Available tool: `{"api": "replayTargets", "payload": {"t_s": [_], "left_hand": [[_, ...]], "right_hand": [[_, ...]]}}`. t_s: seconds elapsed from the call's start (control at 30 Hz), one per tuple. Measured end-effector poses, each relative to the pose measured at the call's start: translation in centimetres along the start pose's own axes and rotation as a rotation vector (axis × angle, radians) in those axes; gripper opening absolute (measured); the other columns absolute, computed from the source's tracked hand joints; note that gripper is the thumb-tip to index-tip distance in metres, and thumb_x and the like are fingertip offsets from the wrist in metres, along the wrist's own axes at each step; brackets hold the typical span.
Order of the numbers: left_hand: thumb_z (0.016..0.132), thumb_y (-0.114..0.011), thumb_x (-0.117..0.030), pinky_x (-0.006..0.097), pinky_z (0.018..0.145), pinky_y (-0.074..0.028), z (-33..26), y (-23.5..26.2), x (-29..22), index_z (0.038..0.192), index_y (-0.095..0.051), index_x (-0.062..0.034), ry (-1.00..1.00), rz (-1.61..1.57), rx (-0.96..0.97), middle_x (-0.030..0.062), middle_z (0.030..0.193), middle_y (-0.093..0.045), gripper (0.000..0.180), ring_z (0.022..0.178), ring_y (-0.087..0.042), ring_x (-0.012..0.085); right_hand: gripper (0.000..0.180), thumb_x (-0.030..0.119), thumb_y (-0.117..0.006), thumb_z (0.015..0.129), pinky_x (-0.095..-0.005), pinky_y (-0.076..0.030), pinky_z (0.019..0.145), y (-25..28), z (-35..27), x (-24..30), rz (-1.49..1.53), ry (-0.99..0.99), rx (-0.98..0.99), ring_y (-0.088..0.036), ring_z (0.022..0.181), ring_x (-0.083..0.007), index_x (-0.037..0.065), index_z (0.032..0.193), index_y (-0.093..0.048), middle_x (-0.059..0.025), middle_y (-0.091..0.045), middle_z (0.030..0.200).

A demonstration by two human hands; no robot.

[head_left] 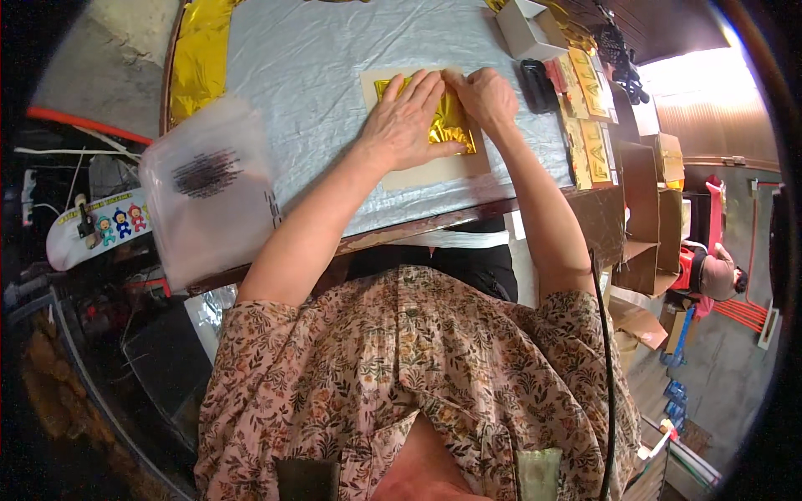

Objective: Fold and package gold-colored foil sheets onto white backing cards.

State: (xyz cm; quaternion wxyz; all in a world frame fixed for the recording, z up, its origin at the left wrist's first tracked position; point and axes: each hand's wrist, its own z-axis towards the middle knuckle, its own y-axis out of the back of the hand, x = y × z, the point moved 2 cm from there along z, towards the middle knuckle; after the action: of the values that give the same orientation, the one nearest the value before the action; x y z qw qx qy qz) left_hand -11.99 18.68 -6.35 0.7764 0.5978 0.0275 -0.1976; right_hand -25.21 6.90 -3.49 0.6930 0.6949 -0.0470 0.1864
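A sheet of shiny gold foil (452, 125) lies on a beige card (418, 174) on the cloth-covered table. My left hand (407, 125) rests flat across the foil's left part, fingers stretched toward the far edge and thumb out to the right. At the far right corner of the foil, my right hand (487, 98) is curled closed, its thumb side pressed to the foil's edge. What its fingers hold, if anything, is hidden. Both hands cover much of the foil's surface.
A stack of clear plastic bags (221, 225) lies at the table's left. Gold foil (200, 63) hangs over the far left edge. To the right are a black tray (537, 86), a white box (530, 32) and gold-printed cards (591, 154). Cardboard boxes (643, 196) stand beyond; another person (710, 274) is farther right.
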Motion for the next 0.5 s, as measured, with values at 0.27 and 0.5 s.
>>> {"api": "replayTargets", "payload": {"t_s": [0.27,0.5], "left_hand": [[0.088,-0.053,-0.078,0.049,0.126,-0.016,0.1,0.1,0.1,0.154,-0.033,0.0076,-0.003,-0.009,-0.007,0.0196,0.162,-0.032,0.110,0.154,-0.023,0.0302],[0.085,-0.051,-0.082,0.048,0.127,-0.015,0.1,-0.3,0.5,0.153,-0.035,0.0065,0.017,-0.015,-0.040,0.0185,0.162,-0.033,0.113,0.154,-0.024,0.0287]], "right_hand": [[0.053,0.049,-0.070,0.091,-0.0375,-0.054,0.064,0.9,1.0,-3.7,0.293,-0.009,0.241,-0.071,0.070,-0.0271,-0.003,0.086,-0.076,-0.0170,-0.072,0.075],[0.024,0.020,-0.079,0.089,-0.0259,-0.051,0.054,2.4,-2.3,-4.0,0.839,-0.141,0.743,-0.064,0.060,-0.0112,-0.003,0.090,-0.076,-0.0067,-0.071,0.075]]}}
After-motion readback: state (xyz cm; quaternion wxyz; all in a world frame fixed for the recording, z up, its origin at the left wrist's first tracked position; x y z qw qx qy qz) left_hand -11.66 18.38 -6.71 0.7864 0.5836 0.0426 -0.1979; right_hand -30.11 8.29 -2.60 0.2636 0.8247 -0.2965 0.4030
